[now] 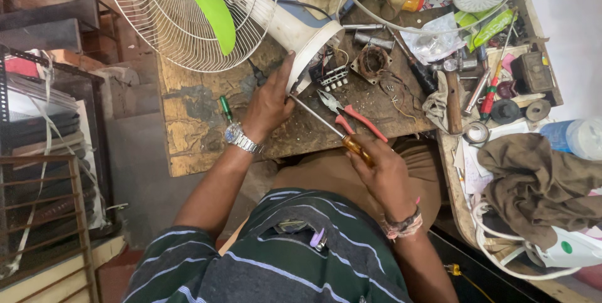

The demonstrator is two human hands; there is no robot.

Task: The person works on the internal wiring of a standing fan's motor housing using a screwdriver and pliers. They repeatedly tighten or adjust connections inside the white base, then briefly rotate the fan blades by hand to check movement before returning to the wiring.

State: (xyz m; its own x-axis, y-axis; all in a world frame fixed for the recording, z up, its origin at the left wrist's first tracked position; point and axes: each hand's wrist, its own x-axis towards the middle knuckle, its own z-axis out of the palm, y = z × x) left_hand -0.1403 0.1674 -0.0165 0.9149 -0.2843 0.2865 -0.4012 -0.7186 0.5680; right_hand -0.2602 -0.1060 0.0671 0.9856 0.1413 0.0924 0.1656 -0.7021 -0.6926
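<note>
A white fan with green blades point(207, 2) and a wire guard point(163, 27) lies on its side on a worn wooden workbench point(188, 133). My left hand point(268, 101), with a metal wristwatch, presses against the open white base point(307, 49) of the fan, where wires and a switch block point(332, 77) show. My right hand point(379, 174) grips the amber handle of a long screwdriver point(326, 124). The screwdriver's shaft points up-left toward the rim of the base, beside my left thumb.
Red-handled pliers point(351, 115) lie on the bench beside the screwdriver. A small green screwdriver point(226, 108) lies left of my left hand. Several tools, a hammer point(453, 99), tape rolls and a brown cloth point(533, 184) crowd the right side. Metal racks point(44, 152) stand at left.
</note>
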